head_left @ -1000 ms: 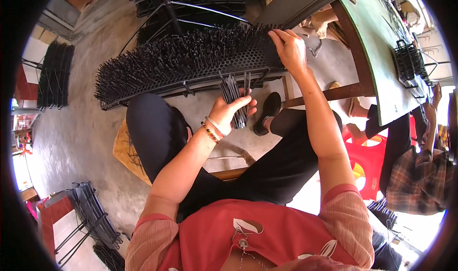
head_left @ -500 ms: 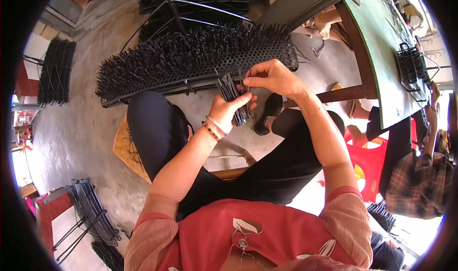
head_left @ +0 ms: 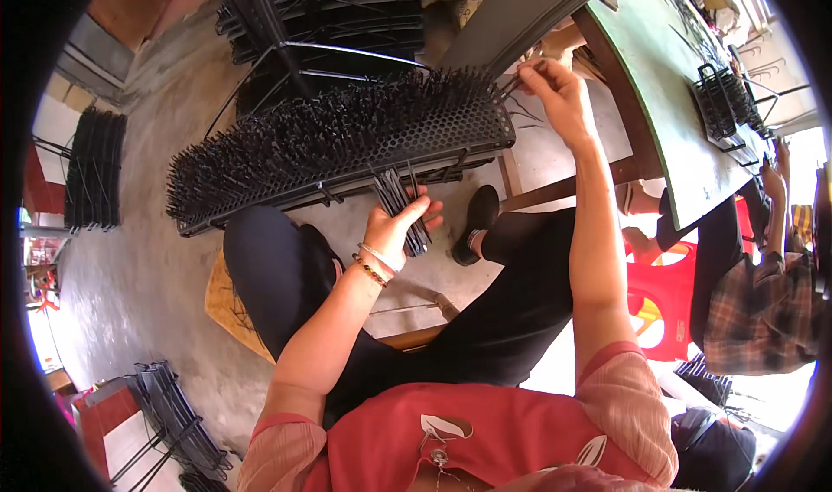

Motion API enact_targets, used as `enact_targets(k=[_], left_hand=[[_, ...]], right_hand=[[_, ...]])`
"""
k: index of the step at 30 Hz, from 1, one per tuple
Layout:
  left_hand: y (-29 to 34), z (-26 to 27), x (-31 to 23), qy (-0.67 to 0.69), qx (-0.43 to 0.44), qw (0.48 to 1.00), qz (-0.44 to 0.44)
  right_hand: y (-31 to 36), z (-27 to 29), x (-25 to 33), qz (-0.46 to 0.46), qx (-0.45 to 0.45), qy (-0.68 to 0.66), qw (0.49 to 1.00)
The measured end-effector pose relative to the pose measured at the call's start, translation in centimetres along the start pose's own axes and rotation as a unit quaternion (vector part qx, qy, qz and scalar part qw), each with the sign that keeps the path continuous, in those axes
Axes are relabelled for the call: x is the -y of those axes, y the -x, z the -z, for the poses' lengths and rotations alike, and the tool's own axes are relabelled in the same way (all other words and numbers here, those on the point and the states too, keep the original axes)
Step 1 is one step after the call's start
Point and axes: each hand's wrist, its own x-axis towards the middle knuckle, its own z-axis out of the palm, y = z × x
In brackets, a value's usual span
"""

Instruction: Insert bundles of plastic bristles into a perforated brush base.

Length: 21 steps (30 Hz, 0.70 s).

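Observation:
A long black perforated frame (head_left: 407, 141) bristling with upright black sticks rests across my knees. Just below the frame's near edge, my left hand (head_left: 394, 230) grips a bundle of thin black sticks (head_left: 400, 199). At the frame's right end my right hand (head_left: 556, 95) is raised, its fingers pinched on a single black stick (head_left: 513, 83) right at the frame's corner. Beaded bracelets circle my left wrist.
A green-topped wooden table (head_left: 685, 93) stands to the right with a black wire rack (head_left: 724, 110) on it. Another person in a checked garment (head_left: 763, 306) sits by a red plastic stool (head_left: 659, 297). Stacks of black racks (head_left: 95, 171) stand on the concrete floor.
My right hand went down to the bundle in my left hand, took a stick, and has moved back up to the frame's right end. The left hand stayed put.

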Motion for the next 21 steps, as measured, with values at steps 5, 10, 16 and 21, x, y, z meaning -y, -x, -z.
enact_targets(k=[5, 10, 16, 21], left_hand=[[-0.3, 0.1, 0.7, -0.022, 0.01, 1.0, 0.014], [-0.4, 0.2, 0.9, -0.031, 0.02, 0.999, 0.018], [0.0, -0.1, 0.6, -0.022, 0.012, 0.999, 0.027], [0.2, -0.3, 0.5, -0.031, 0.012, 0.999, 0.033]], right_hand=[[-1.5, -0.7, -1.8, 0.034, -0.056, 0.001, 0.998], [-2.0, -2.0, -2.2, 0.07, -0.015, 0.091, 0.993], [-1.9, -2.6, -1.8, 0.082, -0.017, 0.095, 0.992], [-1.7, -3.1, -1.6, 0.09, -0.012, 0.136, 0.986]])
